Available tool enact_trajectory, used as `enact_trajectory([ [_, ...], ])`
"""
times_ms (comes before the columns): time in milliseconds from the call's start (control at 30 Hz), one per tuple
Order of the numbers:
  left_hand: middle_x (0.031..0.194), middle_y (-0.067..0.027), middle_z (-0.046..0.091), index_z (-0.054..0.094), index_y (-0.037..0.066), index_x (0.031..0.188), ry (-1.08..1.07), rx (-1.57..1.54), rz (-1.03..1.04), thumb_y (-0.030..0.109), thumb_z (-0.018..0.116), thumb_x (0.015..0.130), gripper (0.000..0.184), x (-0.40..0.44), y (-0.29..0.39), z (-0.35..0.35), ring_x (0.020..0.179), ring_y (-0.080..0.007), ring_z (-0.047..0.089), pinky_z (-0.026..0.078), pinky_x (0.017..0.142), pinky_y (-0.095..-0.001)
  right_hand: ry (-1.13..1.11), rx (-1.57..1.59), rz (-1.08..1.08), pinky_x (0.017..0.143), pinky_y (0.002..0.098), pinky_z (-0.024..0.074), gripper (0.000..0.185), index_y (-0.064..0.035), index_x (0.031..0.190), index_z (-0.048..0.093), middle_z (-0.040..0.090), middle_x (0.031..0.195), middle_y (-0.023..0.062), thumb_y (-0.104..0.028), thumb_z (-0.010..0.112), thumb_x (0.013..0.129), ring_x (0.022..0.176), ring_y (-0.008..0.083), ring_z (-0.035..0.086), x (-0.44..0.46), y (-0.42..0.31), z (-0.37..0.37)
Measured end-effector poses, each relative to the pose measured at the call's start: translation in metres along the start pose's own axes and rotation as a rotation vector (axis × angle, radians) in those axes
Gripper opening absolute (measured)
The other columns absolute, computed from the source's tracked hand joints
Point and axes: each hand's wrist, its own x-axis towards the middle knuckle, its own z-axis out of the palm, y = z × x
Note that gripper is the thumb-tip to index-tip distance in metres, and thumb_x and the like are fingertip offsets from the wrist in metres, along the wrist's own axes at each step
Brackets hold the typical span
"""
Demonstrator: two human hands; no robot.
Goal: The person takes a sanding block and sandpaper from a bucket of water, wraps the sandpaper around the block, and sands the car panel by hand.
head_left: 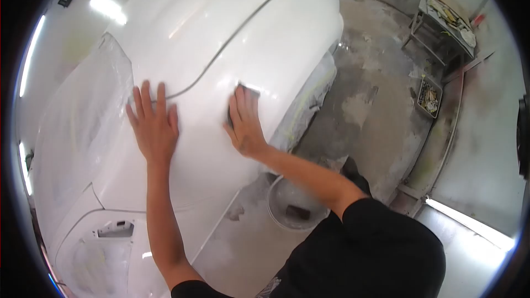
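Note:
A white car body [204, 116] fills the left and middle, its curved fender joining the hood along a dark seam [234, 38]. My left hand [153, 124] lies on the panel near the seam's lower end, fingers spread, holding nothing. Farther right on the same panel, my right hand [245, 124] presses a dark grey sanding pad [252, 91] against the surface. Fingers cover most of the pad; only its edges show. Translucent plastic film [83, 110] covers the windshield area, and more film [312, 96] hangs around the wheel area.
Below my right forearm a round bucket [271, 209] on the floor holds a dark block [298, 212]. A littered metal table [422, 8] and a bin of scraps [419, 107] stand along the right wall. Stained concrete floor [359, 110] runs beside the car.

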Motion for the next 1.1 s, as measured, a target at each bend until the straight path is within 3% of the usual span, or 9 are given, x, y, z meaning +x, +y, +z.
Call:
enact_trajectory([
  [67, 0.163, -0.0114, 0.036, 0.050, 0.016, 0.151, 0.000, -0.023, 0.021, 0.029, 0.056, 0.103, 0.050, -0.004, -0.003, 0.001, 0.154, -0.0335, 0.027, 0.020, 0.125, -0.0540, -0.027, 0.116, -0.129, 0.126, 0.0590, 0.0140, 0.072, 0.0053, 0.157, 0.026, 0.020, 0.165, 0.0316, -0.026, 0.055, 0.098, 0.154, 0.0466, 0.019, -0.012, 0.019, 0.000],
  [200, 0.163, -0.0128, 0.036, 0.051, 0.014, 0.150, 0.008, -0.027, 0.004, 0.027, 0.056, 0.102, 0.049, -0.003, -0.002, 0.003, 0.154, -0.0344, 0.027, 0.019, 0.125, -0.0538, 0.611, -0.185, 0.015, 0.122, 0.0500, 0.0271, 0.050, 0.0066, 0.147, 0.043, 0.045, 0.152, 0.0265, -0.022, 0.044, 0.106, 0.142, 0.0437, 0.040, 0.165, 0.186, -0.030],
  [233, 0.163, -0.0129, 0.036, 0.051, 0.014, 0.150, -0.002, -0.014, 0.001, 0.026, 0.056, 0.102, 0.049, -0.002, -0.001, 0.003, 0.154, -0.0343, 0.027, 0.018, 0.125, -0.0539, 0.232, -0.234, 0.016, 0.123, 0.0517, 0.0221, 0.057, 0.0084, 0.151, 0.038, 0.039, 0.156, 0.0299, -0.031, 0.039, 0.110, 0.145, 0.0461, 0.034, 0.211, 0.236, -0.072],
  [367, 0.162, -0.0159, 0.037, 0.051, 0.013, 0.148, 0.046, -0.001, 0.023, 0.025, 0.061, 0.098, 0.052, 0.000, 0.003, 0.002, 0.151, -0.0384, 0.032, 0.024, 0.122, -0.0577, 0.498, -0.026, 0.125, 0.124, 0.0587, 0.0195, 0.060, 0.0125, 0.152, 0.031, 0.030, 0.158, 0.0353, -0.029, 0.039, 0.109, 0.148, 0.0502, 0.027, 0.161, 0.151, -0.042],
  [467, 0.161, -0.0172, 0.037, 0.051, 0.012, 0.148, 0.037, 0.001, 0.030, 0.024, 0.061, 0.098, 0.052, 0.001, 0.005, -0.001, 0.151, -0.0390, 0.032, 0.024, 0.122, -0.0582, 0.032, 0.097, -0.113, 0.125, 0.0593, 0.0162, 0.073, 0.0081, 0.156, 0.027, 0.021, 0.164, 0.0316, -0.031, 0.056, 0.101, 0.154, 0.0476, 0.018, 0.020, 0.048, -0.030],
  [667, 0.161, -0.0197, 0.037, 0.050, 0.010, 0.148, 0.039, -0.006, 0.049, 0.021, 0.058, 0.099, 0.051, 0.002, 0.005, 0.002, 0.150, -0.0413, 0.032, 0.024, 0.122, -0.0587, 0.454, 0.052, -0.197, 0.126, 0.0556, 0.0180, 0.064, 0.0092, 0.154, 0.030, 0.029, 0.161, 0.0307, -0.024, 0.051, 0.104, 0.152, 0.0442, 0.025, 0.176, 0.209, -0.029],
  [800, 0.161, -0.0207, 0.037, 0.049, 0.009, 0.148, 0.020, 0.008, 0.036, 0.020, 0.057, 0.098, 0.052, 0.002, 0.007, 0.000, 0.151, -0.0418, 0.031, 0.023, 0.122, -0.0586, 0.511, -0.001, 0.148, 0.125, 0.0508, 0.0196, 0.060, 0.0100, 0.154, 0.030, 0.030, 0.162, 0.0296, -0.029, 0.040, 0.110, 0.152, 0.0415, 0.027, 0.239, 0.231, -0.069],
  [967, 0.161, -0.0217, 0.036, 0.049, 0.009, 0.148, -0.012, 0.026, 0.026, 0.020, 0.057, 0.098, 0.052, 0.003, 0.008, 0.000, 0.151, -0.0425, 0.031, 0.021, 0.123, -0.0582, -0.014, 0.205, -0.116, 0.127, 0.0560, 0.0158, 0.063, 0.0047, 0.154, 0.033, 0.027, 0.163, 0.0285, -0.018, 0.055, 0.100, 0.152, 0.0433, 0.026, 0.072, 0.098, -0.056],
  [1100, 0.161, -0.0217, 0.036, 0.048, 0.009, 0.149, 0.024, 0.030, 0.049, 0.021, 0.055, 0.099, 0.052, 0.004, 0.005, 0.008, 0.150, -0.0435, 0.031, 0.023, 0.122, -0.0585, 0.499, 0.237, -0.218, 0.125, 0.0530, 0.0217, 0.053, 0.0075, 0.147, 0.043, 0.041, 0.155, 0.0264, -0.018, 0.053, 0.101, 0.148, 0.0395, 0.034, 0.208, 0.234, -0.061],
])
